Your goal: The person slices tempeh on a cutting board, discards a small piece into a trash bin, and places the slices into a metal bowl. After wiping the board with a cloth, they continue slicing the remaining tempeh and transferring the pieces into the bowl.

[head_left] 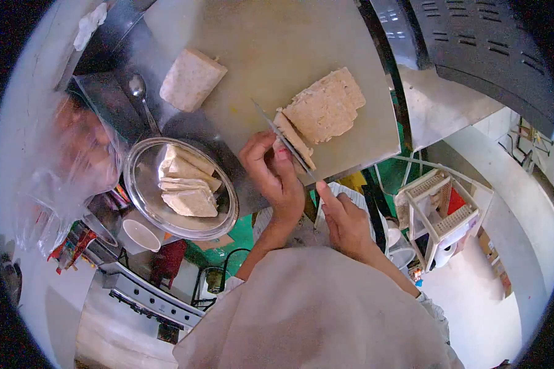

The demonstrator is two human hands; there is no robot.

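A knife (289,140) slants across a pale, grainy slice (298,146), which looks like tempeh, at the near end of a partly sliced tempeh block (326,103). My right hand (346,224) is closed around the knife's handle end. My left hand (271,169) has its fingers curled together against the near side of the blade; what they pinch is hidden. Another tempeh block (192,80) lies farther left on the pale work surface (252,37). Several cut slices (189,184) rest in a shiny metal dish (228,212) left of my left hand.
A spoon (140,92) lies behind the dish. Clear plastic bags (74,160) and a white cup (141,235) are at the left. Below stands a stove (148,295). At the right are a white plastic rack (443,209) and a dark vented metal panel (486,43).
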